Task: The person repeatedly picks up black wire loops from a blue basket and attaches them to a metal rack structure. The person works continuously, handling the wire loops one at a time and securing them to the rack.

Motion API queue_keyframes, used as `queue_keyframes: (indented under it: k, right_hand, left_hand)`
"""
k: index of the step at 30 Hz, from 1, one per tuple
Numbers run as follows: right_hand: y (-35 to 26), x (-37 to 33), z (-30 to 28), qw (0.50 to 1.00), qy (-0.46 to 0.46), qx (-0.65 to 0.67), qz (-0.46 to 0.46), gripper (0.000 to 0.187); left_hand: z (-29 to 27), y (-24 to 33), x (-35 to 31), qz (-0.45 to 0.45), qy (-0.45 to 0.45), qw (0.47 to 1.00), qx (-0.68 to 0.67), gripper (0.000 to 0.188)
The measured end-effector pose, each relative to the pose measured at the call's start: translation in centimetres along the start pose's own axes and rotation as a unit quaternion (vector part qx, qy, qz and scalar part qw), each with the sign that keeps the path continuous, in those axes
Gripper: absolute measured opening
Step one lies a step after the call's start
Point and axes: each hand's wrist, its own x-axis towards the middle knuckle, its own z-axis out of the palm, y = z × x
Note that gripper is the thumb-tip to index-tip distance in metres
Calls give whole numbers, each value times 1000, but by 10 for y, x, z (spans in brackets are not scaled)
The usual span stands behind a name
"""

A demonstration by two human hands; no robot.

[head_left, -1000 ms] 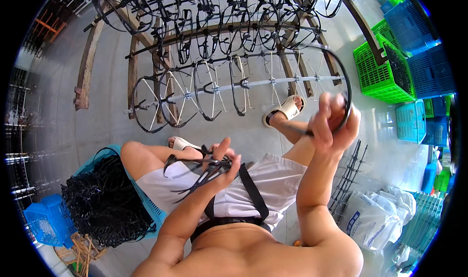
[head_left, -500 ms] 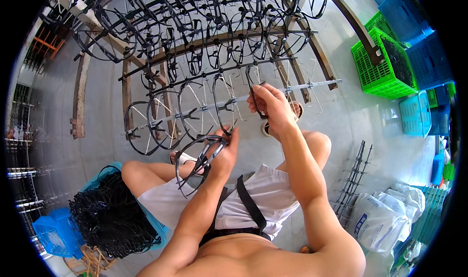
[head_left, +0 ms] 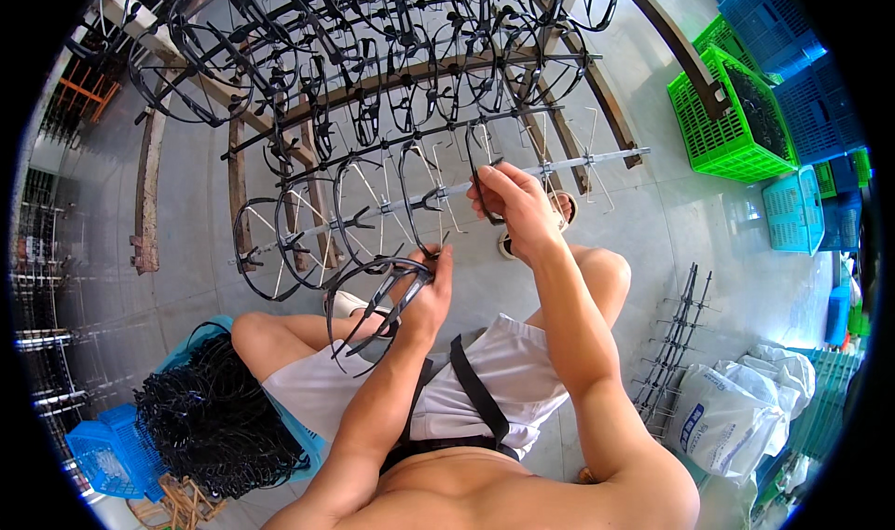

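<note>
My left hand (head_left: 426, 297) is closed around several thin black curved frames (head_left: 371, 278) that look like glasses frames; they fan out to its left. The fingers of my right hand (head_left: 518, 206) pinch another black frame (head_left: 479, 180), upright against the wire hooks of a silver bar (head_left: 597, 158). Along this bar, to the left, more black frames (head_left: 347, 204) hang on the hooks in a row. My right hand hides part of the bar and the lower end of the frame it holds.
Behind the bar, a brown metal stand (head_left: 392, 81) carries rows of similar black frames. A blue basket (head_left: 315, 446) heaped with black pieces (head_left: 219, 418) sits by my left leg. To the right are a green crate (head_left: 713, 138), white bags (head_left: 736, 418) and bare hook bars (head_left: 673, 348).
The view has shifted slightly, moving the rack a little left in the picture. Both hands keep nearly the same pose and hold; the frames in my left hand have tilted slightly.
</note>
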Motion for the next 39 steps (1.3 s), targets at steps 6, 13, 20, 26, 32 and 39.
queue_keyframes:
  k: [6,13,20,26,32,39]
  right_hand:
    - [2,-2,0,999,-14,-49,-16,21]
    - [-7,-15,-2,956,17,-286,-59,31]
    - [-12,-28,-13,937,10,-345,-52,36]
    - [-21,-34,-7,928,7,-361,-92,34]
    - [-26,-24,-8,961,27,-274,-8,32]
    - [-19,-59,22,782,182,-518,-296,41]
  left_hand:
    - [-1,2,-1,8,5,1000,12,17]
    - [0,0,6,27,19,998,49,16]
    - [1,8,7,-30,40,998,31,21]
    - [3,6,11,-47,41,998,1,19]
    - [6,-6,4,-12,32,999,18,21]
    - [-37,22,-32,-113,-58,967,-221,42]
